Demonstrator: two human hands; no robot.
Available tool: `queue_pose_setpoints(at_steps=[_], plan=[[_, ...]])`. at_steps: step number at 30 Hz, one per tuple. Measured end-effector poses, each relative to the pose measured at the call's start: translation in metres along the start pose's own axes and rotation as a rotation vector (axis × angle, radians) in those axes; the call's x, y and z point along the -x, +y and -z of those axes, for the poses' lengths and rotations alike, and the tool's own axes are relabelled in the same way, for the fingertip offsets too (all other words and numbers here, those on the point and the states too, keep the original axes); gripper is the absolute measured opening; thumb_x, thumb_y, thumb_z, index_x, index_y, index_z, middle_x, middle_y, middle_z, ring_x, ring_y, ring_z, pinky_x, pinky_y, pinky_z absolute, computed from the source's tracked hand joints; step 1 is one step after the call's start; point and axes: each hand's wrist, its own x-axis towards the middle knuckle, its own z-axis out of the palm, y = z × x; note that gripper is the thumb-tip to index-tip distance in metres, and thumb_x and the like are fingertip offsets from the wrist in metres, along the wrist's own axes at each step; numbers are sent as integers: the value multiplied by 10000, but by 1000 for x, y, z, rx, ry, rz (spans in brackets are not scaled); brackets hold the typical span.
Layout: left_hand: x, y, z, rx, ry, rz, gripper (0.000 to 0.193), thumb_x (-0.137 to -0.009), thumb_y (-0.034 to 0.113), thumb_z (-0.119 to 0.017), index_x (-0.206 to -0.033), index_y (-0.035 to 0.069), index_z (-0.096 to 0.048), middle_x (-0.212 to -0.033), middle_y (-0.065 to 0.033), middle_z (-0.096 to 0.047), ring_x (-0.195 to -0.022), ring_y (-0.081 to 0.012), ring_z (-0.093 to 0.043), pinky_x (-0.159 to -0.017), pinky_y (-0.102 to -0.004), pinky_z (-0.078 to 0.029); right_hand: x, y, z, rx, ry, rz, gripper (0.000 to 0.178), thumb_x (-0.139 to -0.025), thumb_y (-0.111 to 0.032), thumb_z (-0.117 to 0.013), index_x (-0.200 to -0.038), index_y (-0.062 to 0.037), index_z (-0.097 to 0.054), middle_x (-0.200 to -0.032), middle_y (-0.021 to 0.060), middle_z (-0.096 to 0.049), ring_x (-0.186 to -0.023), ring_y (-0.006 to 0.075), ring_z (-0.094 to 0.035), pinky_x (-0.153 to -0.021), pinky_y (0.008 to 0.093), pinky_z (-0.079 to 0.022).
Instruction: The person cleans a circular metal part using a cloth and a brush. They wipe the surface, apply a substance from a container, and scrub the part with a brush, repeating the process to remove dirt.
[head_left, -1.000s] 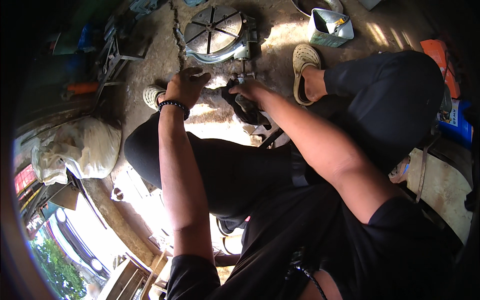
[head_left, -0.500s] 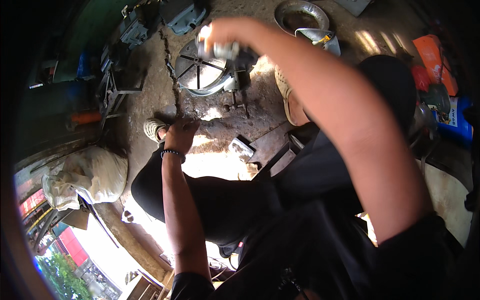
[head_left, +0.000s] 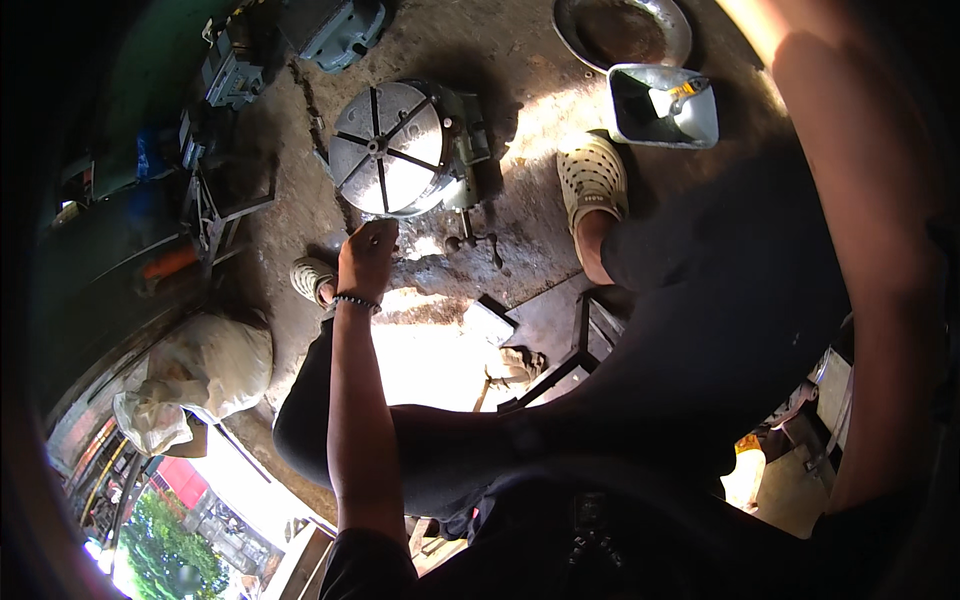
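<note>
A round, slotted rotary table of grey metal rests on the floor ahead of me, with a dark hole at its centre. A crank handle sticks out from its near right side. By the table's near rim is my left hand, a dark beaded bracelet at the wrist. Its fingers are curled inward, and anything inside them is hidden. My right arm reaches up past the upper right edge, so the hand is out of sight. Nearest that forearm is a metal tray with a yellow-handled tool in it.
Behind the tray lies a round metal pan. My shoe is planted right of the rotary table. Grey machine vises stand at the far left. A pale sack slumps at the left, and an angled metal frame lies beside my leg.
My right hand has left the rotary table, swinging right and out of view. My left hand has moved slightly up toward the table's rim, its fingers now more curled. The view has shifted.
</note>
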Motion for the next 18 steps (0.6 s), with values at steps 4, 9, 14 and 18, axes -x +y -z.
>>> queue_pose_setpoints(at_steps=[4,9,14,18], plan=[[-37,11,-30,25,-55,24,335,-940,317,-568,-814,18,-652,-689,-108,-648,-700,-189,-667,-661,-324,-500,-63,-16,4,13,86,53,245,-868,-267,-667,-979,-51,-702,-763,48,-641,-607,137,-564,-548,328,-462],[-13,10,-91,-198,-322,173,366,-951,408,-588,-951,59,-700,-818,-118,-708,-793,-227,-687,-747,-371,-516,-127,-10,28,30,206,114,228,-871,-252,-658,-934,-37,-700,-765,57,-640,-608,145,-564,-541,341,-457],[56,15,-133,-92,-600,273,391,-915,424,-627,-972,44,-699,-911,-184,-709,-919,-279,-694,-824,-392,-525,-168,-11,59,-36,326,121,217,-866,-238,-656,-885,-26,-698,-764,74,-640,-617,154,-572,-540,352,-456],[67,48,-120,-70,-587,175,371,-909,391,-643,-1023,45,-711,-969,-175,-717,-943,-279,-693,-853,-381,-529,-143,-38,55,266,447,150,199,-864,-231,-654,-829,-36,-674,-688,85,-623,-542,153,-564,-469,351,-436]])
